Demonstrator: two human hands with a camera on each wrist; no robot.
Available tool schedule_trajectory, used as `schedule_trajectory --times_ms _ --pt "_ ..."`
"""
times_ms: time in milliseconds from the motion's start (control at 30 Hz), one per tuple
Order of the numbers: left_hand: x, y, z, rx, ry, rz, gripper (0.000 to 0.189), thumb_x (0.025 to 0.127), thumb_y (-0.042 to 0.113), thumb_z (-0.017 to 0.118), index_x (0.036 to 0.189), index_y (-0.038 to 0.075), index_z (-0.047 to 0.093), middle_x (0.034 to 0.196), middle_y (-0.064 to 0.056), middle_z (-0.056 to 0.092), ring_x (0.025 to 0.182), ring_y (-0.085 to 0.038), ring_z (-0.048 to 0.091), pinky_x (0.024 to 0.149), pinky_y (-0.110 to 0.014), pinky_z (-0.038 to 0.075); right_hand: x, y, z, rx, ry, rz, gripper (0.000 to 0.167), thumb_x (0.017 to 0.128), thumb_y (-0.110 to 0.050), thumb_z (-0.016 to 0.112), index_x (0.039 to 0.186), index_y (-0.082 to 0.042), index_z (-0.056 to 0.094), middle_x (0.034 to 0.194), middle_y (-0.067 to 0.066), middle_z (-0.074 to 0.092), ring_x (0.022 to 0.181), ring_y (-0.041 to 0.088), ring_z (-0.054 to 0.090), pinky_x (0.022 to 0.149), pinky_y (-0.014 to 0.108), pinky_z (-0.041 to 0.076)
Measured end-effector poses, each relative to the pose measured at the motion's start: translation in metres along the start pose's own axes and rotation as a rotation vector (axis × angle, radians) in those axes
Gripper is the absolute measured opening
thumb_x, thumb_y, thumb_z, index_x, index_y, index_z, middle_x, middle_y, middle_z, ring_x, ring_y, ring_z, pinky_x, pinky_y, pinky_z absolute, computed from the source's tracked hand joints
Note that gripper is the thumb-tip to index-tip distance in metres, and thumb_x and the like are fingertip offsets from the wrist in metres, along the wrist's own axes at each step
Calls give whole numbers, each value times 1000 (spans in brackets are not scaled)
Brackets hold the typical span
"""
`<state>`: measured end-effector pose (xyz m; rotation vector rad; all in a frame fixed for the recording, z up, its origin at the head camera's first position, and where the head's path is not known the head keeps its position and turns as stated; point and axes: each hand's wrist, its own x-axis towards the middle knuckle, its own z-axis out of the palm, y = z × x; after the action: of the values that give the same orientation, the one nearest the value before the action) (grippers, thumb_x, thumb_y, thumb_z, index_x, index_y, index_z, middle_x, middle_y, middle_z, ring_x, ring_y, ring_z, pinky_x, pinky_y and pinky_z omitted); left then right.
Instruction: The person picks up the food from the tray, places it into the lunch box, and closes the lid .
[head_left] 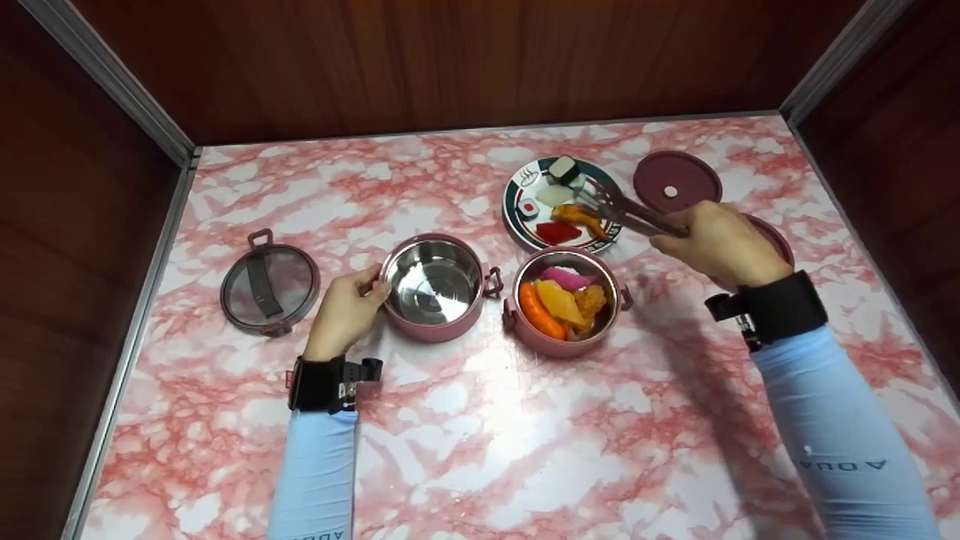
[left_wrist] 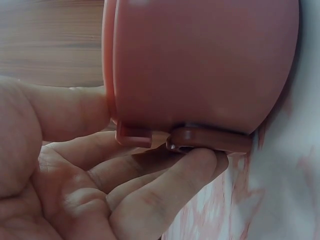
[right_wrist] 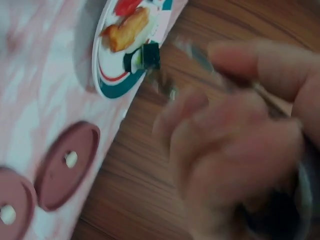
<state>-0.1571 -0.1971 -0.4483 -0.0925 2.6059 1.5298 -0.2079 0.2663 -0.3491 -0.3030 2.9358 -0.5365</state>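
Tongs [head_left: 651,217] are extending over a plate [head_left: 511,208] of food [head_left: 574,216], my right hand [head_left: 721,244] gripping them. My left hand [head_left: 345,307] is holding a pink pot [head_left: 439,331], thumb at its rim. Beside that pot, a second pot [head_left: 559,347] is holding an orange sausage [head_left: 537,311] among other pieces. Two dark red lids [head_left: 686,171] are lying near my right hand, a clear lid [head_left: 292,289] left of my left.

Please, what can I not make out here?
Head view: nearer burgundy lid, partly hidden by the right hand.
Head view: floor of the filled pot, mostly covered by food.
Left wrist view: empty pot, cut off by the top edge.
Right wrist view: tongs, blurred; whether they grip anything is unclear.
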Motion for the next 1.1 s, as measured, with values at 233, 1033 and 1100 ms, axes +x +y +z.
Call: schedule_trajectory --times_ms 233,1033,1100 --pt "0 -2 0 20 9 2 47 100 14 59 142 -4 48 139 -20 54 129 -29 50 108 -39 40 8 -2 -4 -213 -84 -112 16 91 -27 69 95 -12 65 73 4 61 67 27 56 59 46 43" --pt "0 1 2 38 13 28 46 100 14 59 141 -4 50 137 -21 55 129 -28 50 108 -39 40 28 38 -1 -271 26 -87 60 87 -60 66 124 -12 70 96 27 69 85 47 63 62 62 48" --pt "0 1 2 41 16 30 45 100 13 59 141 -3 50 137 -20 55 129 -28 50 108 -40 40 28 37 1 -276 34 -103 58 86 -62 66 120 -14 72 95 25 70 83 46 64 60 61 48"
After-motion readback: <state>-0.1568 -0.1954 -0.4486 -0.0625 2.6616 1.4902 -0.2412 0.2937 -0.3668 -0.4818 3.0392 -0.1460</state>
